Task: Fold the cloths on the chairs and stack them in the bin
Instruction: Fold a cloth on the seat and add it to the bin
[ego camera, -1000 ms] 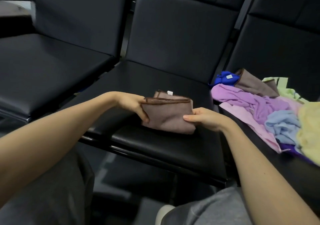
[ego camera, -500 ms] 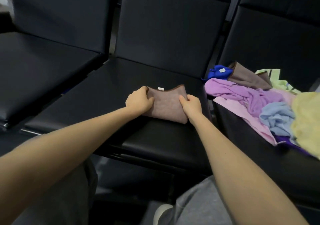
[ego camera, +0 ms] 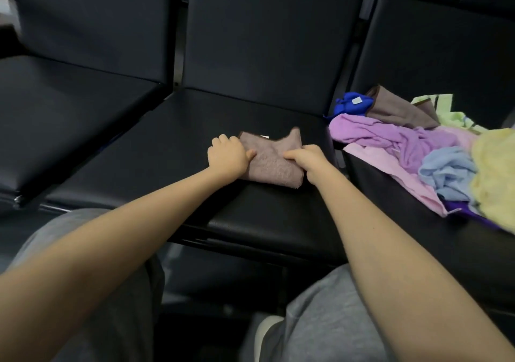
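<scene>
A folded brown cloth (ego camera: pixel 271 161) lies on the seat of the middle black chair (ego camera: pixel 195 150). My left hand (ego camera: pixel 227 157) grips its left edge, thumb on top and fingers curled round. My right hand (ego camera: pixel 308 159) grips its right side the same way. The cloth's far right corner sticks up. On the right chair (ego camera: pixel 418 41) lies a loose pile of cloths (ego camera: pixel 412 150): purple, pink, light blue, yellow, blue, brown and pale green. No bin is in view.
The left black chair (ego camera: pixel 69 105) has a bare seat. My knees in grey trousers (ego camera: pixel 320 325) sit just below the front edge of the seats. A white shoe tip (ego camera: pixel 264 325) shows on the dark floor between them.
The brown cloth was held up off the seat a second ago. Both hands have brought it down onto the seat and closed in towards each other, making the cloth narrower.
</scene>
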Demonstrator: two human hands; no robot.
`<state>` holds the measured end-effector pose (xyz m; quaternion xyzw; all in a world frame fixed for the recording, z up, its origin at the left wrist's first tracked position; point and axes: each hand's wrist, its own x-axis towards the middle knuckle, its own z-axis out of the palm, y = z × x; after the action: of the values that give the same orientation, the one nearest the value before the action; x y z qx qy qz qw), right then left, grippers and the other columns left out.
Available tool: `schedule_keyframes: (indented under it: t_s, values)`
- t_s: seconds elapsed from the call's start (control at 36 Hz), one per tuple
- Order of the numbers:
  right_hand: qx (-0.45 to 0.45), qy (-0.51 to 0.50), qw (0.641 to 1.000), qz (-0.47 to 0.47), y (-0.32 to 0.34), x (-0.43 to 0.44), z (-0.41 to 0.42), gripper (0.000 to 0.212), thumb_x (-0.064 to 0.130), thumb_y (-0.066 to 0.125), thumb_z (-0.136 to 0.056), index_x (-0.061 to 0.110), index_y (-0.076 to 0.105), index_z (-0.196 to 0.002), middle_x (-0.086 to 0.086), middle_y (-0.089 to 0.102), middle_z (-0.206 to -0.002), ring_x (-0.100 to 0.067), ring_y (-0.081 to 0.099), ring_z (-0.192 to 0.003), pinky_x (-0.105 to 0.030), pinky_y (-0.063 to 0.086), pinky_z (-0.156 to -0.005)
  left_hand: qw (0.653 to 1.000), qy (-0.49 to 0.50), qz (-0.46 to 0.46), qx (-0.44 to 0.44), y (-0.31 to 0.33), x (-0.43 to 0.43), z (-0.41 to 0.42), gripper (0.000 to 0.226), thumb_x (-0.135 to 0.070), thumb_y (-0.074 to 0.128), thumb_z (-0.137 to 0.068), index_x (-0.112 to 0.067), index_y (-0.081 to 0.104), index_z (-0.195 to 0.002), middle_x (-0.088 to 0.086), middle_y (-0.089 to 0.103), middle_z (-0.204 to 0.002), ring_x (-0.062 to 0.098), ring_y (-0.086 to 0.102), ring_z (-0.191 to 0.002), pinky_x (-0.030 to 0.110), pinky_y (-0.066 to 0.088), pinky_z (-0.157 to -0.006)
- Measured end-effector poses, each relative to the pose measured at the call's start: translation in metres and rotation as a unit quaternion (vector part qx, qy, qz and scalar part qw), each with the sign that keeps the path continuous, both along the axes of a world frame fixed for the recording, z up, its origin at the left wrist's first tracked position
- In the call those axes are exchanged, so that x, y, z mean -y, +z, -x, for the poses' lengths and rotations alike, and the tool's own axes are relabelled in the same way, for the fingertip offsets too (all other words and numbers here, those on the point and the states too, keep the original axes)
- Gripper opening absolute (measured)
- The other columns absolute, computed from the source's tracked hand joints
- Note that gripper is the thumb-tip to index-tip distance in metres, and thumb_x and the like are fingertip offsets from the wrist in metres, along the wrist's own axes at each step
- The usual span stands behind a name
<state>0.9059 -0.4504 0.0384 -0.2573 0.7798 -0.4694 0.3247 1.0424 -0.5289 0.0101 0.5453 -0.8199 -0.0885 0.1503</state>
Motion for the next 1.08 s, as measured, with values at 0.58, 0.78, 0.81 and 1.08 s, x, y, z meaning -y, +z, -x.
schedule_keyframes:
  t_s: [0.58, 0.78, 0.81, 1.08]
  values:
    - [0.132, -0.079, 0.98, 0.127, 0.046, -0.139, 0.057, 0.022, 0.008, 0.055, -0.091, 0.013, 0.06, -0.111, -0.004, 0.071, -0.073, -0.02, 0.067, -0.066, -0.031, 0.056, -0.064, 0.728, -0.128, -0.564, -0.368, 0.093, -0.089, 0.043, 0.022, -0.012, 0.061, -0.088, -0.013, 0.061, -0.11, 0.007, 0.066, -0.096, 0.02, 0.063, -0.082, 0.036, 0.05, -0.065]
    - [0.145, -0.19, 0.957, 0.164, 0.059, -0.247, 0.077, 0.016, 0.022, 0.05, -0.096, 0.014, 0.06, -0.086, 0.001, 0.068, -0.054, -0.011, 0.065, -0.046, -0.02, 0.053, -0.044, 0.725, -0.17, -0.576, -0.337, 0.095, -0.17, 0.101, 0.023, -0.014, 0.053, -0.094, -0.01, 0.057, -0.116, 0.007, 0.064, -0.096, 0.02, 0.061, -0.081, 0.034, 0.049, -0.061]
    - [0.148, -0.205, 0.953, 0.165, 0.059, -0.263, 0.079, 0.015, 0.022, 0.05, -0.095, 0.015, 0.06, -0.086, 0.001, 0.068, -0.055, -0.012, 0.065, -0.047, -0.02, 0.053, -0.047, 0.717, -0.179, -0.585, -0.334, 0.094, -0.185, 0.108, 0.015, -0.012, 0.049, -0.096, -0.009, 0.058, -0.108, 0.006, 0.063, -0.091, 0.019, 0.06, -0.076, 0.031, 0.05, -0.058]
    - [0.163, -0.274, 0.947, 0.034, -0.004, -0.412, 0.091, 0.027, 0.025, 0.058, -0.092, 0.011, 0.062, -0.114, -0.008, 0.07, -0.095, -0.024, 0.063, -0.089, -0.035, 0.049, -0.078, 0.574, -0.155, -0.74, -0.316, 0.017, -0.335, 0.123, 0.023, -0.014, 0.052, -0.096, -0.011, 0.058, -0.117, 0.009, 0.067, -0.083, 0.022, 0.063, -0.068, 0.034, 0.053, -0.058]
